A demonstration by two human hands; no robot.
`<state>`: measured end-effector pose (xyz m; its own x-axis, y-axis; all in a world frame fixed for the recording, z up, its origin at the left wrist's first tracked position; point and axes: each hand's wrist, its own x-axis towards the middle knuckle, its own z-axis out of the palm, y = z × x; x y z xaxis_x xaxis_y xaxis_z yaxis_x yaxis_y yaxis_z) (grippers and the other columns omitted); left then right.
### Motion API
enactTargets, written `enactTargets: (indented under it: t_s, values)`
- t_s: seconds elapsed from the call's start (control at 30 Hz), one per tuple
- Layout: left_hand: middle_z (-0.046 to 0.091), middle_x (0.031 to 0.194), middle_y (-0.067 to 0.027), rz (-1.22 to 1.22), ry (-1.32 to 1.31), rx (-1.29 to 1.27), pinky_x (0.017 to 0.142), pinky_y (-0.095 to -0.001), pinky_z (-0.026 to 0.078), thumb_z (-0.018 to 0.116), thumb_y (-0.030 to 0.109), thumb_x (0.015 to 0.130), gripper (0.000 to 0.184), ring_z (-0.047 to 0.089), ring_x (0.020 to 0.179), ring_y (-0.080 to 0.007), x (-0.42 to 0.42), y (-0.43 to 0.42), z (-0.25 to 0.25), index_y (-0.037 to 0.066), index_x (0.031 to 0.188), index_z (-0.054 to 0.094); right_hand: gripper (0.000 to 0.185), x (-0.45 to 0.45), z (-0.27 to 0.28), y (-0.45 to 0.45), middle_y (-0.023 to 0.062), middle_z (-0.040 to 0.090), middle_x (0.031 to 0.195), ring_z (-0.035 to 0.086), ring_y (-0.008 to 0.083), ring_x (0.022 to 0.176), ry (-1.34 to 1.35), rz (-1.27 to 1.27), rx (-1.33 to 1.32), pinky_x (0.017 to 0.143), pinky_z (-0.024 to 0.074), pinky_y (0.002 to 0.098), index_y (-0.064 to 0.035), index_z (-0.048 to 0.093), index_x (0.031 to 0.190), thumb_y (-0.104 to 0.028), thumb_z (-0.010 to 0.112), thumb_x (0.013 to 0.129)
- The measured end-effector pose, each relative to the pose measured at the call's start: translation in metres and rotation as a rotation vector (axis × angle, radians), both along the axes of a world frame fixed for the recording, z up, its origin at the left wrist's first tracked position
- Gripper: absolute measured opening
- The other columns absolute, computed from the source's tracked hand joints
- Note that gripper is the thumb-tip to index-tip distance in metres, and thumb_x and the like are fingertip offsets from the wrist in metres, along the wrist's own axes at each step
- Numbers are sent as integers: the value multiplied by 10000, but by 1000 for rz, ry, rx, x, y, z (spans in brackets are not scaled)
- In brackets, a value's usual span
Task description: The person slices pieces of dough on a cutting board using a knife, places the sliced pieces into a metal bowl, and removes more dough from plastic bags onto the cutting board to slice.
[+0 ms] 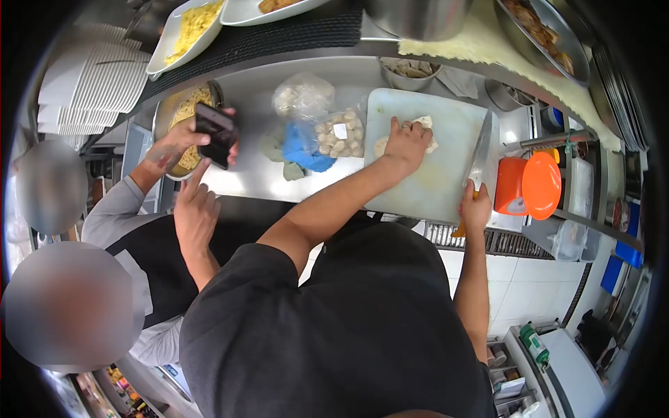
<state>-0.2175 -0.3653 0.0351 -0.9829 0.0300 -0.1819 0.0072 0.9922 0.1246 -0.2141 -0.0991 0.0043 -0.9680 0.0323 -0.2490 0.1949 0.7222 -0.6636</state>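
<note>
My left hand (409, 143) lies with fingers spread on a pale, flat piece of food (426, 124), which shows on both sides of the hand. The food rests on a white cutting board (397, 188); its exact kind I cannot tell. Closed around a yellow handle, my right hand (477, 207) holds a large kitchen knife (481, 152). Its blade points away from me, over the board's right edge, apart from the food.
Left of the board are a bag of mushrooms (341, 134), another plastic bag (303, 94) and a blue cloth-like item (306, 148). A co-worker holds a phone (216, 134) over a noodle tray (159, 129). An orange container (511, 187) stands right.
</note>
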Motion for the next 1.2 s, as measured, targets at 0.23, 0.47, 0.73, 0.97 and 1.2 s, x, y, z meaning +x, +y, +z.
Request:
enactTargets:
  t_s: [0.23, 0.47, 0.73, 0.97, 1.2]
  values:
    - [623, 1336, -214, -26, 1, -62, 1192, -671, 301, 550, 141, 995, 369, 652, 1241, -372, -10, 17, 0, 73, 1354, 600, 479, 2, 12, -3, 90, 613, 576, 612, 202, 445, -28, -22, -38, 450, 486, 380, 11, 619, 956, -450, 656, 1083]
    - [653, 1306, -194, -17, -34, -166, 1191, -667, 302, 560, 162, 1011, 373, 678, 1209, -337, -24, 31, -1, 56, 1364, 616, 466, 0, 10, -4, 87, 614, 578, 614, 206, 454, -15, -24, -20, 463, 487, 386, 14, 629, 954, -433, 660, 1082]
    - [659, 1302, -193, -16, -23, -223, 1211, -687, 286, 557, 186, 1025, 370, 699, 1182, -336, -26, 36, -7, 65, 1368, 625, 499, -1, 17, -6, 138, 672, 610, 706, 264, 495, -46, -14, -30, 508, 548, 410, 15, 620, 953, -467, 652, 1080]
    - [651, 1290, -197, -17, 2, -212, 1209, -706, 291, 562, 198, 1027, 368, 689, 1191, -364, -25, 36, -12, 59, 1362, 624, 497, -1, 18, -4, 128, 669, 605, 698, 247, 491, -59, -16, -15, 506, 547, 401, 13, 619, 953, -466, 654, 1080]
    - [637, 1298, -210, -21, -21, -191, 1214, -715, 273, 560, 173, 1018, 363, 669, 1218, -377, -25, 34, -7, 38, 1350, 618, 493, 0, 18, -5, 128, 655, 588, 686, 249, 484, -38, -16, -12, 510, 535, 401, 0, 617, 926, -466, 650, 1083]
